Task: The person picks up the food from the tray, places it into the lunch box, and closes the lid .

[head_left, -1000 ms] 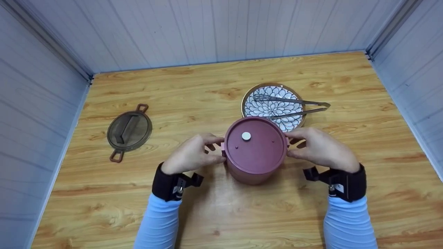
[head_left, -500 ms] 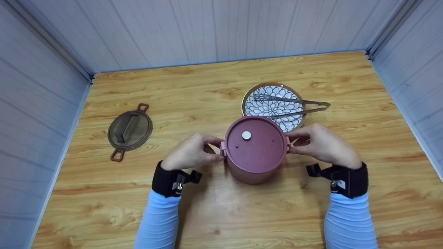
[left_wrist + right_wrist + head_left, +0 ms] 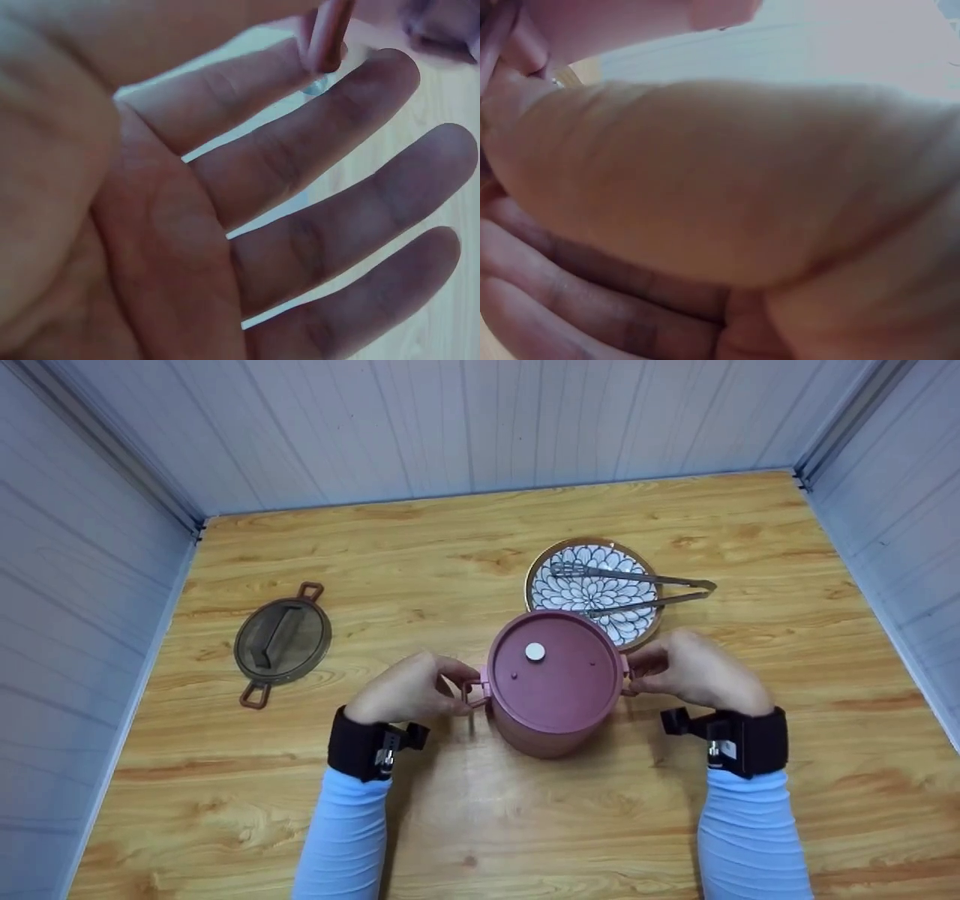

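Note:
A dark red pot with a flat matching lid and a white knob stands upright on the table. My left hand pinches the pink loop handle on its left side between thumb and index finger. In the left wrist view the other fingers stretch out apart from the pot. On the opposite side, my right hand pinches the right handle, which the fingers partly hide. The right thumb meets that handle in the right wrist view.
Behind the pot, partly covered by it, lies a gold-rimmed plate with a flower pattern. Metal tongs rest across it, sticking out to the right. A dark see-through lid with two loop handles lies far left. Panel walls bound the table.
The left loop handle now sticks out from the pot between my left fingers; before, it was hidden. Part of the right handle shows too. The pot has hardly moved.

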`<state>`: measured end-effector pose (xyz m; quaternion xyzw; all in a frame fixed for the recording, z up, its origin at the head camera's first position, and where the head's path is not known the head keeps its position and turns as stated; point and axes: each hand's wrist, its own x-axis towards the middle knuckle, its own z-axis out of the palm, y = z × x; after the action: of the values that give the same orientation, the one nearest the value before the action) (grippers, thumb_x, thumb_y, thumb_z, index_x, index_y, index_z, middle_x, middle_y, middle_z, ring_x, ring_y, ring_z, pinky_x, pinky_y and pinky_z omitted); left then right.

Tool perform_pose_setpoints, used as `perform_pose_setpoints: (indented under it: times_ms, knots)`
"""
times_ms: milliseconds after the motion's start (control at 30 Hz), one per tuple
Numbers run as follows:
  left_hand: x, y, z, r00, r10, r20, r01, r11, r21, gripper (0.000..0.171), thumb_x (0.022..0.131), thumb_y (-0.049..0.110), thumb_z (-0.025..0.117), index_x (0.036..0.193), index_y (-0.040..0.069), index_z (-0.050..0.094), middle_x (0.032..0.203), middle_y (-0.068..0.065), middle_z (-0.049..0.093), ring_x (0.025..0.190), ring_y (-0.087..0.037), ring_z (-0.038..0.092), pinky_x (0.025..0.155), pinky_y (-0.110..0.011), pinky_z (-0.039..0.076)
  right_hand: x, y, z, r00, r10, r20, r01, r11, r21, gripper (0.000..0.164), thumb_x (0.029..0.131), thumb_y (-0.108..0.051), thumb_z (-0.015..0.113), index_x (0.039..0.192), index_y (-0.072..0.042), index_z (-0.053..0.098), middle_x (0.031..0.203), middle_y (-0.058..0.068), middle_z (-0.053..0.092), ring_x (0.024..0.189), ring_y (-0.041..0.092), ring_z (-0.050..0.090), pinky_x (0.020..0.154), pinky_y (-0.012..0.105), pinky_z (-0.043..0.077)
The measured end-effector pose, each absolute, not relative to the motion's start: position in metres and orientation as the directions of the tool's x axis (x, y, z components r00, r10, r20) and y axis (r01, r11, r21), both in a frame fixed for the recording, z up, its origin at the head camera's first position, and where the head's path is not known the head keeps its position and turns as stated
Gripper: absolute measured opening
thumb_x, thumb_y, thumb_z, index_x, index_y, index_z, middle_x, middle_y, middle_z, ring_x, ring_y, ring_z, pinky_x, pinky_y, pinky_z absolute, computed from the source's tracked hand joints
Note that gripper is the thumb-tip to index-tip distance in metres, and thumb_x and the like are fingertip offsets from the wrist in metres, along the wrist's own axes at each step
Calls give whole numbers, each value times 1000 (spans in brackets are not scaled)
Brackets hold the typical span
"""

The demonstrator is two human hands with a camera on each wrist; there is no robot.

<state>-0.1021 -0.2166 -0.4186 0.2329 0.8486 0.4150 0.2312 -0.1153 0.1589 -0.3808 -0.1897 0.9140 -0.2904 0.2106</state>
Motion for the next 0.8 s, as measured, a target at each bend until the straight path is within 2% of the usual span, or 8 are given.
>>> perform_pose_setpoints:
  times_ms: [133,300,433,667,800]
  knots:
    - [-104,-212,-423,-783,586,-207,210,562,800,31,82,8,80,112,14,74,99,-3,73,89,-19,67,77,-33,54,-117,157,-385,-832,-474,-289,-221,760,-611,19,88,-13,75,107,-15,78,96,-1,75,87,15,68,81,40,54]
    - [-105,-205,-428,-782,587,-208,217,570,793,27,81,8,81,105,20,76,92,5,72,85,-13,67,75,-31,54,-120,149,-393,-846,-468,-255,-248,770,-588,5,87,-15,76,88,-19,79,81,-5,73,73,14,63,71,37,51]
    - [-103,-202,-431,-782,584,-219,220,586,780,25,80,7,82,102,20,76,88,9,71,81,-10,65,74,-30,54,-121,143,-398,-862,-416,-289,-190,795,-576,9,87,-13,74,80,-18,77,74,-1,71,63,17,59,63,35,49]
    - [-104,-203,-431,-766,611,-200,270,588,762,23,82,7,79,101,19,75,88,10,70,80,-13,66,72,-28,54,-124,140,-398,-865,-359,-352,-113,821,-560,11,88,-11,73,80,-17,77,75,3,71,68,24,63,64,35,50]
    - [-105,-203,-433,-764,611,-207,262,586,767,23,84,5,77,103,19,74,92,5,71,82,-13,67,71,-27,54,-125,140,-399,-860,-376,-345,-141,825,-547,12,87,-11,74,77,-16,77,74,2,71,65,20,60,62,34,49]
